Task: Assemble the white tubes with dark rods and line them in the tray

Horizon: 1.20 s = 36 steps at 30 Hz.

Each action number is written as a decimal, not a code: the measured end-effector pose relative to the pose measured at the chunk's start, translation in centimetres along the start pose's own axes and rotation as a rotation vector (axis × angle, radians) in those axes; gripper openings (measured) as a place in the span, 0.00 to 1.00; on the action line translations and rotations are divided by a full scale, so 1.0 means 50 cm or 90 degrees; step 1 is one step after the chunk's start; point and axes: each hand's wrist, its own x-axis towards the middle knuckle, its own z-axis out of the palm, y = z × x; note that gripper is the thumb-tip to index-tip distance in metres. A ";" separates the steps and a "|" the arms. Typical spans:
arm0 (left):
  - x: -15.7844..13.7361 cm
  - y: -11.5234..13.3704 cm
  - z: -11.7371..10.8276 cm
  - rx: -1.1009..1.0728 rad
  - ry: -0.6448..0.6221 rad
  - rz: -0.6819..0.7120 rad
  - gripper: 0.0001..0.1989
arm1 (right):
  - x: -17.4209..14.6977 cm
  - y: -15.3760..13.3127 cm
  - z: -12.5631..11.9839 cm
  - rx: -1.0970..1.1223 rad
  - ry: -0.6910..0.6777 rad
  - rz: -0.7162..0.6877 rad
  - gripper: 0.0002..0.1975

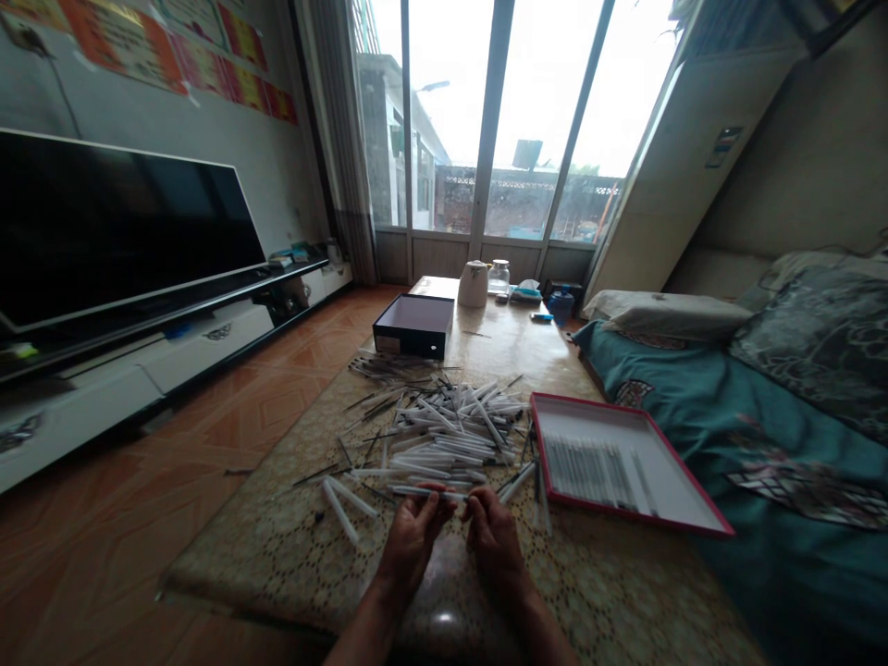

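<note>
My left hand (414, 532) pinches a slim whitish pen (454, 496) between thumb and fingers, held level just above the table. At its right end, the fingertips of my right hand (495, 536) are closed on it. Just beyond lies a heap of translucent white pen barrels (444, 444), with thin dark sticks like refills (378, 407) mixed in at its left and far side. To the right, a red-rimmed shallow box lid (684, 481) holds a row of pens (589, 467) laid side by side. Two loose white barrels (339, 509) rest left of my hands.
A dark open box (409, 347) stands behind the heap. Farther back are a kettle (474, 285), a glass jar (499, 277) and a tissue pack (527, 291). A teal-covered sofa (645, 416) borders the table's right side. The patterned table (277, 546) has its left edge above a tiled floor.
</note>
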 end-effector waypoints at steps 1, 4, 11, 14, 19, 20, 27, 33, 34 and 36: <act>-0.001 0.000 0.002 0.011 -0.002 0.008 0.11 | 0.000 0.001 -0.001 -0.005 0.006 -0.003 0.15; -0.005 0.002 0.011 0.052 -0.015 0.036 0.11 | -0.001 0.001 -0.002 -0.014 0.022 -0.002 0.14; -0.016 0.002 0.025 0.113 -0.008 0.083 0.10 | -0.003 0.003 -0.004 -0.022 0.031 0.006 0.13; -0.015 0.001 0.022 0.110 0.003 0.079 0.11 | -0.001 0.004 -0.006 -0.065 0.031 -0.008 0.14; -0.009 0.001 0.014 0.066 -0.002 0.060 0.11 | 0.000 0.008 -0.005 -0.130 0.036 -0.052 0.14; -0.008 0.000 0.012 0.056 -0.002 0.056 0.11 | 0.000 0.009 -0.005 -0.129 0.040 -0.055 0.13; -0.008 -0.003 0.011 0.147 -0.048 0.078 0.11 | -0.006 0.007 -0.002 -0.146 0.041 -0.181 0.15; -0.012 -0.002 0.019 0.181 -0.063 0.088 0.11 | -0.011 0.007 0.000 -0.166 -0.009 -0.187 0.17; -0.011 -0.004 0.018 0.167 -0.045 0.084 0.12 | -0.011 0.008 -0.001 -0.170 0.001 -0.182 0.16; -0.008 -0.008 0.017 0.134 -0.007 0.064 0.16 | -0.010 0.011 -0.004 -0.180 0.050 -0.168 0.15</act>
